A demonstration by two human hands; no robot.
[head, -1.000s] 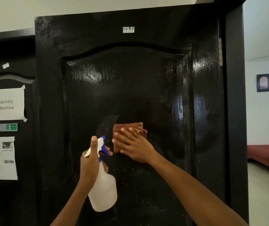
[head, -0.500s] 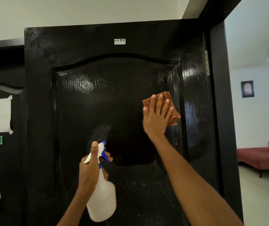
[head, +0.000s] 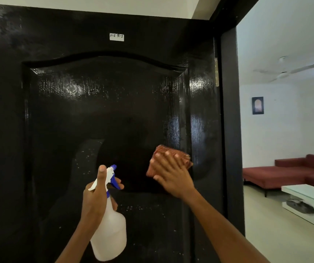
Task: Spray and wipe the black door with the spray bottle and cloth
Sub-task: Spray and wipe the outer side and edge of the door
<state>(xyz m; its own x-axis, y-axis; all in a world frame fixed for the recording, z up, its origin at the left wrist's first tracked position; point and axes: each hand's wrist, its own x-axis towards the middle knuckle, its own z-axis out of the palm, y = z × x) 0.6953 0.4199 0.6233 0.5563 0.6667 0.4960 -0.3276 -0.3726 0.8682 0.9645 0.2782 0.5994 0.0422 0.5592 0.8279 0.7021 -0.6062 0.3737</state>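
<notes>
The glossy black door (head: pixel 99 103) fills most of the view, with an arched inset panel and white spray droplets low on it. My right hand (head: pixel 173 175) presses a folded reddish-brown cloth (head: pixel 160 150) flat against the panel near its right edge, fingers straight and spread. My left hand (head: pixel 95 198) grips the neck of a white spray bottle (head: pixel 110 236) with a blue trigger, held upright just in front of the door's lower middle, nozzle toward the door.
A small white label (head: pixel 116 37) sticks near the door's top. The black door frame (head: pixel 230 130) and a hinge (head: pixel 216 72) stand at the right. Beyond the doorway are a red sofa (head: pixel 289 169), a white low table (head: pixel 308 202) and a framed picture (head: pixel 257 105).
My right hand swept the cloth from the panel's middle up to the upper right, then down to the lower right. The view shifted rightward. The left hand held the bottle nearly still.
</notes>
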